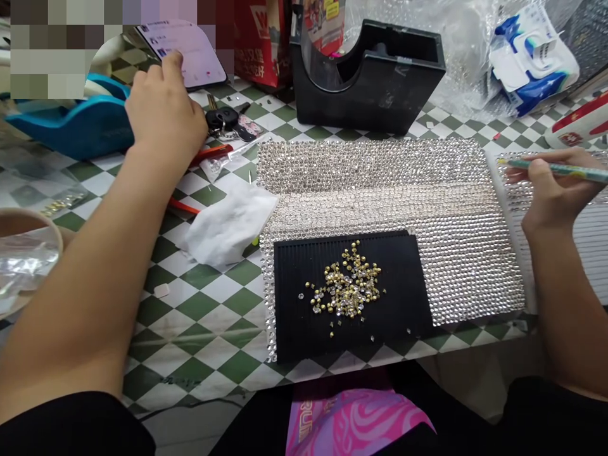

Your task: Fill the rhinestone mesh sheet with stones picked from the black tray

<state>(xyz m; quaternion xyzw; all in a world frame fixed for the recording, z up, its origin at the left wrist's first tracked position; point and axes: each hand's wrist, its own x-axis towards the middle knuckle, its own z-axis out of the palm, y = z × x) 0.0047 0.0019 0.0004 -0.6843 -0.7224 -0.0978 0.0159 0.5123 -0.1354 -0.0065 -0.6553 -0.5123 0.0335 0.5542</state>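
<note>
My left hand [161,107] reaches to the back left, its index finger on the screen of a phone [204,63]. It holds nothing, and its other fingers are partly curled. At the right, my right hand [558,190] grips a slim green patterned pen [577,171], its yellowish tip pointing left over sheets of rhinestones. Between the hands lies a wide rhinestone sheet [465,253] with silvery rows. On its lower left part rests a black ridged tray [294,316], bearing a loose heap of small gold-backed rhinestones [351,285].
Behind the sheet stands a black tape dispenser [361,88]; a blue one [90,123] is at left. Keys [225,120] and a crumpled white tissue [228,225] lie nearby. A red bag [263,44], wipes pack [534,60] and tape roll [57,240] surround the checkered tablecloth [199,304].
</note>
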